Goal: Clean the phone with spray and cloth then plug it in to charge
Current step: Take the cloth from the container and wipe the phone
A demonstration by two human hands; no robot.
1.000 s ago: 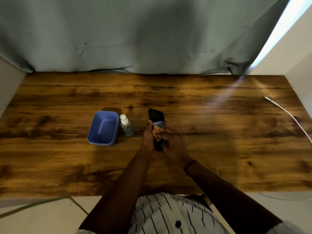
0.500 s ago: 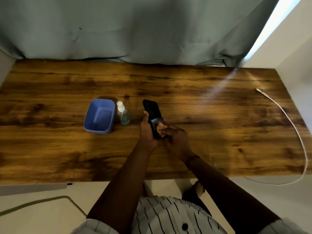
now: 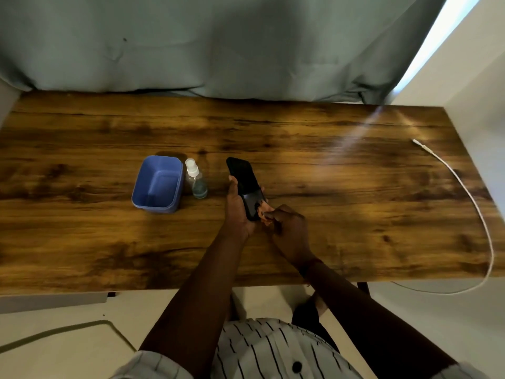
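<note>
The person wears a black-striped white shirt (image 3: 262,348) and reddish wristband (image 3: 311,265).

Phone (image 3: 243,176): black. Tub (image 3: 158,184): blue. Spray bottle (image 3: 196,179): clear, white cap. Cable (image 3: 475,203): white. Table (image 3: 341,170): dark-streaked brown woodgrain. Curtain (image 3: 218,42): grey-green. Shirt (image 3: 270,351): white, black pinstripes.

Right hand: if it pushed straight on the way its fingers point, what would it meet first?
The black rectangular phone: the right hand points up-left at its lower end, seemingly pressing a small peach cloth there. Behind it is the left hand gripping the phone.
</note>
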